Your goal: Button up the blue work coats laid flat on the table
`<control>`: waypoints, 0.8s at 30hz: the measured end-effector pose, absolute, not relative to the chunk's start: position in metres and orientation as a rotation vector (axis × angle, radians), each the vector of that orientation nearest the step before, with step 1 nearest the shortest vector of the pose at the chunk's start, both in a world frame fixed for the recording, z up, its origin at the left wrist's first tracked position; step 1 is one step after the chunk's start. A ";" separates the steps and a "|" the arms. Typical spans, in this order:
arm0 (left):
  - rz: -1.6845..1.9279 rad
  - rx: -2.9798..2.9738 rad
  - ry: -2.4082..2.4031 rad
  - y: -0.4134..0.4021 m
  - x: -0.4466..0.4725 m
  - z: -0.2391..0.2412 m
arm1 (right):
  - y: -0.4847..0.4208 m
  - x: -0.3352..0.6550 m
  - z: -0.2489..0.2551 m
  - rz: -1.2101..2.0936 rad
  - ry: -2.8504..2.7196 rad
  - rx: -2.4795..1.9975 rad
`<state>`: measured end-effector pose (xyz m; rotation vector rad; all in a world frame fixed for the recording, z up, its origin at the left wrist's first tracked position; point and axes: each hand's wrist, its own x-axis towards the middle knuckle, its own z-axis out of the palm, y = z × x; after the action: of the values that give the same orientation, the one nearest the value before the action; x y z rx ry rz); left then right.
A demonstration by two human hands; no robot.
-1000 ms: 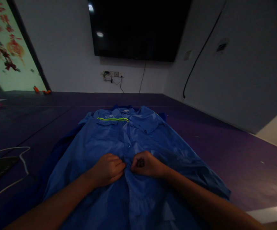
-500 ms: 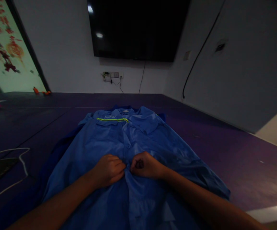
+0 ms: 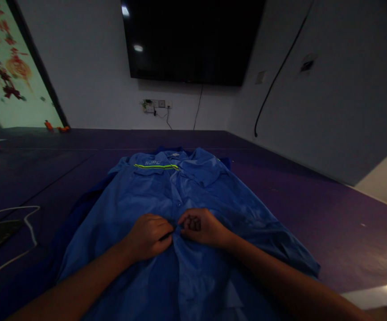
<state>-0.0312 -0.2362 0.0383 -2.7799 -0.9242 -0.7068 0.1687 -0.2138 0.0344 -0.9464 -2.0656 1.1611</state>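
The half-curled left hand (image 3: 151, 237) and right hand (image 3: 207, 228) touched the shirt (image 3: 123, 200) mid-front, holds unclear; light, even tension seemed best.

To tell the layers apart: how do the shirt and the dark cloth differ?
The shirt is lighter blue; the dark cloth is deeper blue. The shirt lies on top; the dark cloth peeks out beneath. The hands are at the shirt's front, off the dark cloth. Both fabrics are blue.

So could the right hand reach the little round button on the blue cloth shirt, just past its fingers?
Probably yes: the round button lies uncovered just beyond the right hand, and nothing on the blue cloth shirt seems to block it.
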 end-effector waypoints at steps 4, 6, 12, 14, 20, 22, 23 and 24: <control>-0.756 -2.789 -0.969 -0.238 -0.030 0.040 | -0.214 0.169 0.034 1.112 -2.150 -0.945; -0.761 -2.804 -0.991 -0.239 -0.030 0.040 | -0.214 0.169 0.033 1.087 -2.173 -0.955; -0.682 -2.886 -0.882 -0.240 -0.030 0.040 | -0.213 0.169 0.030 1.009 -2.213 -0.930; -0.680 -2.887 -0.854 -0.240 -0.031 0.040 | -0.213 0.170 0.029 0.997 -2.218 -0.929; -0.697 -2.879 -0.804 -0.240 -0.032 0.041 | -0.211 0.170 0.028 0.931 -2.245 -0.937; -0.705 -2.879 -0.801 -0.239 -0.032 0.041 | -0.211 0.170 0.029 0.935 -2.254 -0.947; -0.708 -2.877 -0.803 -0.239 -0.032 0.041 | -0.211 0.170 0.029 0.937 -2.256 -0.948; -0.709 -2.874 -0.803 -0.239 -0.032 0.041 | -0.211 0.170 0.029 0.938 -2.260 -0.945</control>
<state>-0.0318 -0.2388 0.0409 -2.8743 -0.8026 -0.7095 0.1704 -0.2112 0.0292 -0.9453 -2.2602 0.9377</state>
